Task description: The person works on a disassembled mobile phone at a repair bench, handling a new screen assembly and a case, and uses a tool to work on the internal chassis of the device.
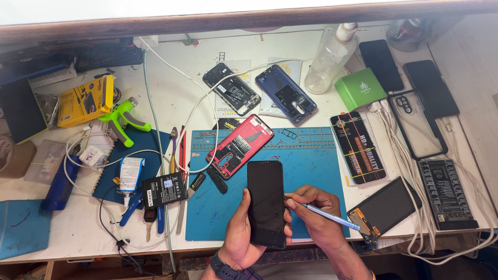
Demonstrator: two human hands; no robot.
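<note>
A white desk (321, 46) carried a blue work mat (311, 171), and over the mat's near edge a black phone (266, 199) was held, its dark glossy screen facing up. Its long axis ran away from the person, top end pointing toward a red phone frame (239, 145) just beyond. The left hand (239, 233) cupped it from below, palm up, its grip clamped on the phone's left edge and back. The right hand (314, 215) came from the right, fingers pinched on a thin blue-grey tool (329, 216) whose tip met the phone's right edge.
</note>
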